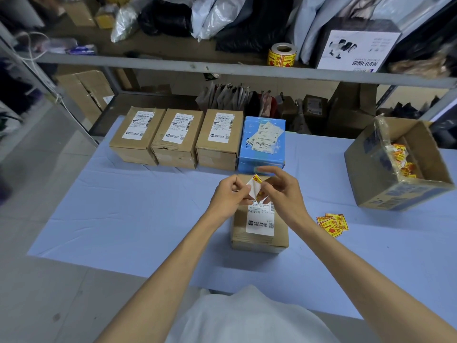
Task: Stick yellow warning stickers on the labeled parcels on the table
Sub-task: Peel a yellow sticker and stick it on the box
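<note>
Left hand (228, 194) and right hand (279, 188) pinched a yellow sticker (256, 188), white backing partly peeled, above a labeled brown parcel (259, 230), loose stickers (332, 224) to the right

Yellow sticker (254, 188) between left hand (228, 195) and right hand (283, 191), above labeled parcel (260, 227).

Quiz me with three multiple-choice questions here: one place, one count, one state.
1. Where is the sticker roll? A shelf; B floor; C chair.
2. How many brown parcels stand in the back row? A two; B three; C five.
3. The sticker pinched by the left hand and right hand is: A flat on a parcel; B partly peeled from its backing; C rolled up.
Answers: 1 A, it stands at the shelf edge; 2 B, three beside the blue parcel; 3 B, white backing curls away.
</note>
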### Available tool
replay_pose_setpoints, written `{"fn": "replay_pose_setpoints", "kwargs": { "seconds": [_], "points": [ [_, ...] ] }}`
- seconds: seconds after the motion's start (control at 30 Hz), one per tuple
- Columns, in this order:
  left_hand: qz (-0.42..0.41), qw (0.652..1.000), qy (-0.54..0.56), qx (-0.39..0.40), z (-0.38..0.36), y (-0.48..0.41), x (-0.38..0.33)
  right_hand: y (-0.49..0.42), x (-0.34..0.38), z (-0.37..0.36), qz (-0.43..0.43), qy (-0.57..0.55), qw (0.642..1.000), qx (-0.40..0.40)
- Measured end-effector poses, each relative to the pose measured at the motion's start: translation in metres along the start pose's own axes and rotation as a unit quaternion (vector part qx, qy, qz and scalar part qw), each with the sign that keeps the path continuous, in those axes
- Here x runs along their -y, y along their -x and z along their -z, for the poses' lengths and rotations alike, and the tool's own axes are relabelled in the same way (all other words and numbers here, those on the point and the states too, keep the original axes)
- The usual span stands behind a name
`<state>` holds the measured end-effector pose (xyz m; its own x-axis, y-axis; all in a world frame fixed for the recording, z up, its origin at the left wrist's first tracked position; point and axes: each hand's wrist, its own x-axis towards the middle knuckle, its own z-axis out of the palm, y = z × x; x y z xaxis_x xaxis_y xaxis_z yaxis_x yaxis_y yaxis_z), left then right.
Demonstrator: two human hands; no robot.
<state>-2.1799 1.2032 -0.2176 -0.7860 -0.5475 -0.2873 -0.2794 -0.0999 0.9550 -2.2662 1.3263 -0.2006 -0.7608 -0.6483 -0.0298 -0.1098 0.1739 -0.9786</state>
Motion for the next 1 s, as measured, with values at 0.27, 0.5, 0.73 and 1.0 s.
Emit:
{"fn": "replay_pose_setpoints", "kwargs": {
  "seconds": [0.27,0.5,0.73,1.0],
  "points": [
    [0.019,1.0,0.019,-0.017,0.004,0.001,-0.002,0.001,-0.002,0.005,-0.004,0.062,0.998,0.01],
    [0.02,0.999,-0.014,-0.02,0.005,-0.002,0.001,0.004,-0.006,0.006,0.084,0.183,0.979,0.034],
    [0.024,0.998,-0.043,0.027,0.002,0.002,-0.002,0.001,-0.005,0.006,0.14,0.226,0.963,0.031],
    [0.043,0.997,-0.008,0.068,0.002,0.006,-0.001,0.0,-0.002,0.011,0.087,0.209,0.973,0.035]
  ]
}}
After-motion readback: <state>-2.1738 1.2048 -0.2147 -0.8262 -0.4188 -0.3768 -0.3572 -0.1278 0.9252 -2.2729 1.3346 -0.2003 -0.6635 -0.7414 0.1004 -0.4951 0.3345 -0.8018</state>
